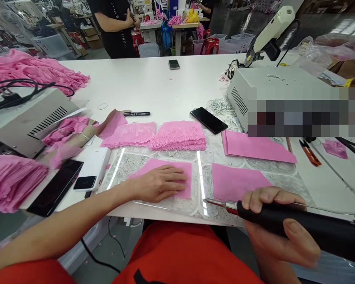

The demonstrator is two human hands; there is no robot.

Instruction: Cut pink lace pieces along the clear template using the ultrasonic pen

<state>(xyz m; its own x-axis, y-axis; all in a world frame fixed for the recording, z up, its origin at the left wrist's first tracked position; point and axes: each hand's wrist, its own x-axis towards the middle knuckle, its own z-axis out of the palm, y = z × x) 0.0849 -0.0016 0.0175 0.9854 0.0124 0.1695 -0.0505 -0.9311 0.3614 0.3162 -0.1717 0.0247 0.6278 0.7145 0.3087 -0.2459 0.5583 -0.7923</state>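
My left hand [161, 183] lies flat on a pink fabric piece [188, 169], fingers stretched out and close together. Beneath the fabric is a clear patterned mat [177, 205]. My right hand [279, 225] is wrapped round a black-handled cutting tool [322, 232] with a pointed metal tip. That tip points left, close to the gap between the left piece and a second pink piece [236, 181]. Behind them sit a stack of pink lace pieces [179, 136], a smaller lace stack [130, 134] and folded pink fabric [257, 146].
Grey machine boxes stand at left [32, 122] and right [239, 92]. A black phone [209, 120], a marker [137, 113], a white power bank [99, 161] and orange snips [310, 153] lie around. Pink fabric heaps [32, 71] are at left. A person [115, 27] stands beyond the table.
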